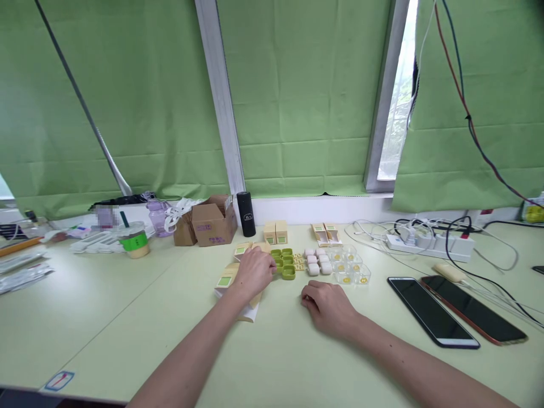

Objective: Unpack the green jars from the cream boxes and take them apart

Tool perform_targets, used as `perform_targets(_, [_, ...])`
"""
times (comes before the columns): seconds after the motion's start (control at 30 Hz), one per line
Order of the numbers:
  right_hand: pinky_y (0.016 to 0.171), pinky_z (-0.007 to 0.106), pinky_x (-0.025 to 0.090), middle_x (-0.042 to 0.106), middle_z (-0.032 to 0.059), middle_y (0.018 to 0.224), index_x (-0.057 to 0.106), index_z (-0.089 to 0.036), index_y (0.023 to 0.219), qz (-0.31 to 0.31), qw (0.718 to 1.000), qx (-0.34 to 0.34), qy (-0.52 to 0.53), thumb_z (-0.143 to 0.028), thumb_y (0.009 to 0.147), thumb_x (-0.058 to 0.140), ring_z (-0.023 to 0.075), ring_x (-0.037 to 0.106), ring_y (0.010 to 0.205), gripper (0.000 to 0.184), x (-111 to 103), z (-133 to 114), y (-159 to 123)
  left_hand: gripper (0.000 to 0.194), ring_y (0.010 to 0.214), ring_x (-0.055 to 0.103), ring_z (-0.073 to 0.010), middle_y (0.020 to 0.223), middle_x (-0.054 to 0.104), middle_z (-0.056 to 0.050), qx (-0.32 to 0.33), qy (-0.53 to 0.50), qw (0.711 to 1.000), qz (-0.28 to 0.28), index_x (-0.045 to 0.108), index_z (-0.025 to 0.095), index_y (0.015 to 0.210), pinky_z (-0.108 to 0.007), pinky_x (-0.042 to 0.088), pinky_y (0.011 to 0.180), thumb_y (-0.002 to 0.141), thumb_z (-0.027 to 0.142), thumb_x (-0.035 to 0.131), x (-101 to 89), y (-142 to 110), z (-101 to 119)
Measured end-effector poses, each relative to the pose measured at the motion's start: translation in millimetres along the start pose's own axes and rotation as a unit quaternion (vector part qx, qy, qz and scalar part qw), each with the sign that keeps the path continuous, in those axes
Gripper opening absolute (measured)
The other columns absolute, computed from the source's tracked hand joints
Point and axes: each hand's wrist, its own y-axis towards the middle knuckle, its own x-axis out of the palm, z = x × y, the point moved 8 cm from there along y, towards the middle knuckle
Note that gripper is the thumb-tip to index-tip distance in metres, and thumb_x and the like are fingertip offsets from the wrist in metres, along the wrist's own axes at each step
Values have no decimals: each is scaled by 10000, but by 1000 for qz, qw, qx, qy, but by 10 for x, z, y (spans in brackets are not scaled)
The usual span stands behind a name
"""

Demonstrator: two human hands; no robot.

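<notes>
My left hand [255, 270] reaches over the cardboard boxes, its fingers closed at the edge of a small green square case [279, 265]. Several more green cases [288, 273] stand beside it in two columns. On the bare tabletop nearer me rests my right hand [327, 305], fingers curled together, with nothing visible in them. Small yellow pieces [299, 262], pale pink rounded cases [313, 269] and clear cases with yellow bits [346, 276] continue the rows rightward. Under and beside my left wrist lie folded tan boxes with green labels [225, 281], partly hidden by the arm.
Two tan boxes [275, 232] and two open box sleeves [326, 234] stand at the back. Two phones [433, 311] lie right, near a power strip [429, 246] with tangled cables. Leftward are a black canister [246, 214], an open carton [212, 222] and a drink cup [135, 242].
</notes>
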Motion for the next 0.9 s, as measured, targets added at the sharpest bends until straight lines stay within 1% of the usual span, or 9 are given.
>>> perform_targets(0.17, [609, 292, 260, 729, 33, 961, 694, -227, 973, -4, 1000, 0, -3, -209, 966, 506, 174, 656, 822, 189, 8, 0, 9, 238, 805, 645, -265, 683, 709, -100, -9, 59, 997, -40, 715, 184, 615, -371, 386, 785, 803, 73, 620, 70, -9, -40])
perform_targets(0.33, [615, 288, 263, 728, 37, 969, 693, -224, 988, -8, 1000, 0, 2, -207, 966, 509, 175, 656, 822, 186, 26, 4, 24, 234, 772, 646, -265, 656, 693, -105, -11, 62, 997, -54, 669, 181, 576, -364, 388, 760, 742, 34, 595, 148, -11, -67])
perform_targets(0.57, [623, 289, 281, 723, 30, 973, 686, -230, 993, -11, 1000, -3, -9, -198, 971, 516, 180, 661, 836, 174, 17, -10, 13, 235, 828, 668, -310, 711, 711, -149, -12, 46, 997, -63, 692, 188, 603, -390, 422, 811, 771, 64, 584, 223, -36, -39])
perform_targets(0.7, [626, 289, 286, 722, 31, 978, 685, -228, 997, -17, 1000, 0, -12, -199, 973, 516, 179, 660, 840, 172, 27, -11, 15, 227, 860, 674, -335, 742, 716, -177, -21, 38, 997, -63, 704, 176, 624, -412, 432, 838, 781, 65, 585, 226, -46, -37])
perform_targets(0.9, [625, 285, 280, 719, 31, 971, 685, -227, 995, -11, 1000, -5, -3, -189, 959, 516, 175, 649, 823, 177, 30, -10, 16, 209, 875, 679, -345, 773, 721, -198, -30, 40, 996, -68, 716, 164, 661, -415, 440, 825, 798, 72, 587, 215, -46, -27])
